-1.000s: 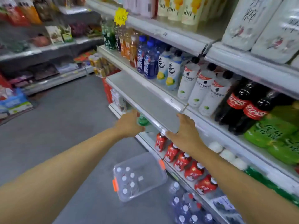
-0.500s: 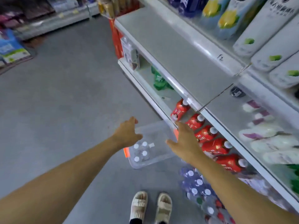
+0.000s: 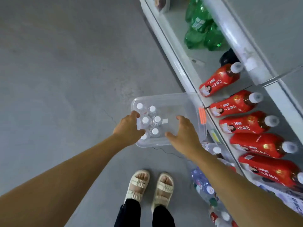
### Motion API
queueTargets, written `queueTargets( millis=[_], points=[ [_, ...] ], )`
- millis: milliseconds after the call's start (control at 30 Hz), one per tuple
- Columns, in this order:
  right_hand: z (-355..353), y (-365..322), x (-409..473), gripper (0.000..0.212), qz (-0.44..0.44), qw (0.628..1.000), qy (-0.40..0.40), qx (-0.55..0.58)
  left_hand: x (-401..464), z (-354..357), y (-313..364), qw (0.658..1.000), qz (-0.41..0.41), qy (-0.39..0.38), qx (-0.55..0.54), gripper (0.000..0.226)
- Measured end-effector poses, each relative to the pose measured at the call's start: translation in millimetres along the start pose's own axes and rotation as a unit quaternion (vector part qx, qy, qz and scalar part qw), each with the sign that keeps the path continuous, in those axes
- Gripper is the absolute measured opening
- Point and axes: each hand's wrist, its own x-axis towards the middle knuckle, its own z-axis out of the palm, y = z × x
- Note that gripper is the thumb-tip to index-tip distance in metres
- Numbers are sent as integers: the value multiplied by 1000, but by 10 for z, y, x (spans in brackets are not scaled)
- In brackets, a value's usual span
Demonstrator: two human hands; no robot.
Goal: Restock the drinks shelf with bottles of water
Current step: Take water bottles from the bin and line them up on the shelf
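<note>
From the head view, both hands are down over the clear bin (image 3: pixel 168 99) on the floor. The left hand (image 3: pixel 128 128) and right hand (image 3: pixel 184 133) are spread, holding nothing — probably about to grab the water bottles (image 3: pixel 150 122) bunched at its left end, right beside the shelf (image 3: pixel 178 66).

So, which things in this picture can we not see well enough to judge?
All in the head view:
- Water bottles in the clear bin: the left hand covers some, so no count is sure.
- Right hand: whether it touches the bin is unclear.
- Dark thing behind the red bottles: the upper shelf's edge hides it.
- Bottles on the floor: the right arm crosses them.
</note>
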Motion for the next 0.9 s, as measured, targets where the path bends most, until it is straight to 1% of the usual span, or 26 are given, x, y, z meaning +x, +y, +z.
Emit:
queueTargets(
  millis=[167, 267, 400, 533, 667, 767, 900],
  points=[
    [751, 349, 399, 61, 0, 1000, -27, -11, 490, 483, -386, 1000, -11, 3, -6, 58],
    [1138, 533, 625, 64, 9, 999, -31, -10, 745, 735, -556, 1000, -10, 10, -4, 58],
    [1581, 762, 931, 64, 24, 1000, -8, 0, 1038, 1022, -726, 1000, -2, 19, -11, 57],
    [1955, 916, 1199, 72, 59, 997, 18, 41, 1241, 1234, -854, 999, 9, 31, -14, 56],
    [2224, 1009, 1337, 66, 74, 991, 58, 96, 1340, 1376, -937, 999, 27, 34, -11, 54],
    [2294, 1066, 1350, 60, 62, 986, 93, 120, 1364, 1427, -964, 998, 42, 40, -10, 53],
    [2281, 1149, 1309, 50, 41, 980, 118, 152, 1375, 1446, -945, 997, 56, 45, -16, 51]
  ],
)
